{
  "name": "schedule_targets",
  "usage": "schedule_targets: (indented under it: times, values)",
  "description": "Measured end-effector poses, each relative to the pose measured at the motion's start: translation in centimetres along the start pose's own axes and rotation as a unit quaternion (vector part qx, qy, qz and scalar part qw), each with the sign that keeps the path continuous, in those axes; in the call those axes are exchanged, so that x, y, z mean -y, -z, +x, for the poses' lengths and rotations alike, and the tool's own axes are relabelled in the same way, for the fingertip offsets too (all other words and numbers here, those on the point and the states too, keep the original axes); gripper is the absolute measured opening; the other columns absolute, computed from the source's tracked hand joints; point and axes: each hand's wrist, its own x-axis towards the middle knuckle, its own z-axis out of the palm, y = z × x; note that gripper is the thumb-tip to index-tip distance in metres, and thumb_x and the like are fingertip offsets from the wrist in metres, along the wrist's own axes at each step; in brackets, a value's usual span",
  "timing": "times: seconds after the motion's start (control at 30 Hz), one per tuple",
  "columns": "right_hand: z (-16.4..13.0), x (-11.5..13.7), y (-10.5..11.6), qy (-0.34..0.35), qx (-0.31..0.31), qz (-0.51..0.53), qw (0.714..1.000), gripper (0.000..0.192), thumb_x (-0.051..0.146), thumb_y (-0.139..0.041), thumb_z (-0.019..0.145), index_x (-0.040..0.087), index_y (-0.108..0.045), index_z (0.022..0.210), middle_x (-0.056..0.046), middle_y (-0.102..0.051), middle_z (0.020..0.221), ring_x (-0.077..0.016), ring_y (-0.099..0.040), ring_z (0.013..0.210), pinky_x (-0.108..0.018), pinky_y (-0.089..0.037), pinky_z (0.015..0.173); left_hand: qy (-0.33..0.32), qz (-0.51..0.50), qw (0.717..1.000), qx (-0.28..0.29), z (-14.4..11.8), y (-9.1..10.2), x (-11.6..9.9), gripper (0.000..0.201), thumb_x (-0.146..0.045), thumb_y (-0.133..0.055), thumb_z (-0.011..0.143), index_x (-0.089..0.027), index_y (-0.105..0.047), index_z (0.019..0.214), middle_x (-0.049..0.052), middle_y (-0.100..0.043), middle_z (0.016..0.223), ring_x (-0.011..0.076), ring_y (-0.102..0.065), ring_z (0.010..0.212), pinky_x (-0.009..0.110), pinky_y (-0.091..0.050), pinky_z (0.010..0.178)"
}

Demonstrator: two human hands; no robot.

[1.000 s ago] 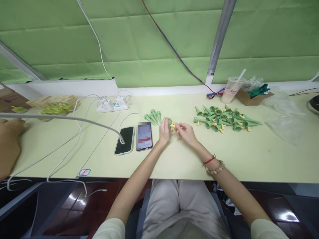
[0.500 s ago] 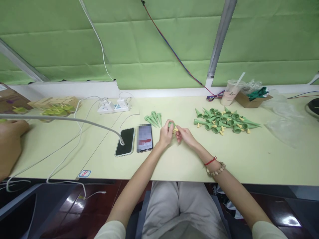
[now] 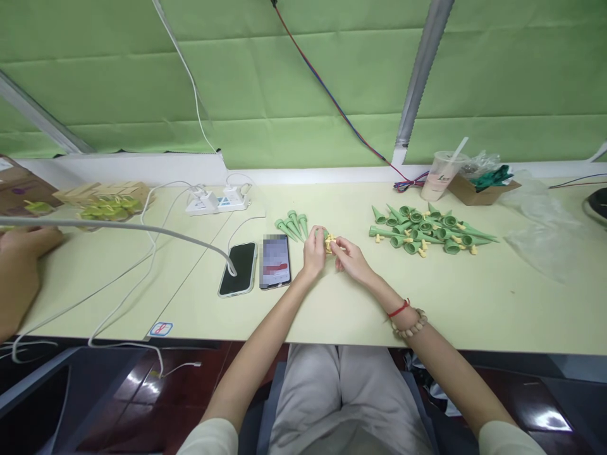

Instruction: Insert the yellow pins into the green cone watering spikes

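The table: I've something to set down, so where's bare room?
Mostly bare table: between the green cone pile and its front edge; also beyond the right hand, up to the wall ledge. Crowded: around the phones and white cables.

Cones are showing plain green, small fittings pale yellow. Tabletop is reading cream, wall covering green, trousers grey-beige. Wrist cord is showing red, power strip white.

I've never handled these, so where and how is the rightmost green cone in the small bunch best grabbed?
That cone is probably best taken by its wide far end, from the right: neighbouring cones crowd its left, and its thin tip offers less hold.
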Motion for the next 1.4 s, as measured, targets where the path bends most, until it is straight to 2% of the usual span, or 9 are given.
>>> schedule_targets:
  times: [0.37,0.53,0.63,0.77,0.87,1.0,1.17,1.27,1.4]
  values:
    - [0.5,0.1,-0.2,-0.092,0.070,0.144,0.983,0.049,0.064,-0.048,0.072,0.021,-0.032,0.055,0.008,-0.035,0.045,-0.0084,-0.044,0.037,-0.021,-0.035,0.040,-0.064,0.081,0.995,0.017,-0.4,0.4,0.2,0.031,-0.042,-0.028,0.089,-0.020,-0.050,0.087,-0.002,-0.048,0.063,0.0109,-0.044,0.052,0.024,-0.033,0.055]
    - [-0.1,0.1,-0.2,-0.010,-0.001,-0.037,0.999,0.039,0.057,-0.035,0.084,0.021,-0.046,0.073,0.004,-0.052,0.062,-0.0090,-0.047,0.041,-0.023,-0.037,0.046,-0.028,0.030,0.999,0.010,-0.3,0.0,0.1,0.032,-0.042,-0.028,0.088,-0.019,-0.050,0.083,-0.002,-0.047,0.063,0.0111,-0.045,0.055,0.023,-0.035,0.057]
    - [-0.5,0.6,0.1,0.040,-0.015,-0.180,0.983,0.028,0.048,-0.036,0.088,0.023,-0.049,0.089,0.004,-0.060,0.077,-0.0087,-0.050,0.046,-0.024,-0.038,0.055,-0.007,-0.002,1.000,0.002,-0.1,-0.1,0.2,0.032,-0.042,-0.027,0.089,-0.020,-0.049,0.080,-0.001,-0.046,0.065,0.0114,-0.046,0.058,0.023,-0.036,0.057]
    - [-0.6,0.9,0.4,0.062,-0.023,-0.252,0.965,0.025,0.041,-0.035,0.089,0.022,-0.050,0.083,0.004,-0.059,0.067,-0.0112,-0.050,0.051,-0.024,-0.035,0.057,0.003,-0.001,1.000,0.015,0.0,-0.2,0.3,0.034,-0.043,-0.026,0.089,-0.020,-0.049,0.081,-0.001,-0.048,0.067,0.0112,-0.045,0.057,0.022,-0.036,0.054]
    - [-0.6,0.8,0.3,0.060,-0.025,-0.200,0.978,0.027,0.040,-0.039,0.088,0.021,-0.047,0.071,0.005,-0.051,0.055,-0.0112,-0.048,0.048,-0.024,-0.034,0.054,-0.021,0.028,0.999,0.023,-0.1,0.0,0.4,0.035,-0.044,-0.025,0.089,-0.019,-0.049,0.083,-0.001,-0.049,0.066,0.0112,-0.045,0.056,0.023,-0.035,0.054]
    - [-0.4,0.6,-0.4,0.013,-0.005,0.024,1.000,0.034,0.044,-0.043,0.083,0.021,-0.040,0.058,0.006,-0.040,0.046,-0.0101,-0.043,0.041,-0.023,-0.034,0.047,-0.084,0.066,0.994,0.019,-0.4,0.3,0.4,0.035,-0.044,-0.026,0.089,-0.019,-0.050,0.089,-0.002,-0.047,0.060,0.0101,-0.041,0.047,0.023,-0.031,0.050]
    - [0.0,0.5,-1.0,-0.106,0.047,0.264,0.958,0.036,0.046,-0.052,0.074,0.022,-0.034,0.054,0.009,-0.029,0.041,-0.0067,-0.028,0.034,-0.021,-0.028,0.037,-0.153,0.115,0.981,0.011,-0.7,0.8,0.5,0.031,-0.043,-0.032,0.086,-0.019,-0.051,0.091,-0.005,-0.040,0.050,0.0092,-0.034,0.038,0.023,-0.026,0.045]
    - [0.1,0.3,-0.9,-0.116,0.048,0.284,0.950,0.039,0.046,-0.053,0.073,0.022,-0.031,0.053,0.009,-0.027,0.040,-0.0058,-0.024,0.032,-0.021,-0.025,0.034,-0.157,0.111,0.981,0.012,-0.7,0.7,0.5,0.030,-0.044,-0.033,0.086,-0.019,-0.050,0.091,-0.006,-0.040,0.050,0.0092,-0.034,0.038,0.023,-0.026,0.044]
    - [-0.2,0.5,-1.0,-0.069,0.014,0.181,0.981,0.042,0.050,-0.046,0.079,0.022,-0.031,0.052,0.008,-0.029,0.039,-0.0075,-0.029,0.033,-0.022,-0.028,0.038,-0.103,0.062,0.993,0.007,-0.7,0.3,0.4,0.033,-0.046,-0.028,0.088,-0.020,-0.048,0.090,-0.005,-0.040,0.052,0.0095,-0.035,0.040,0.023,-0.028,0.046]
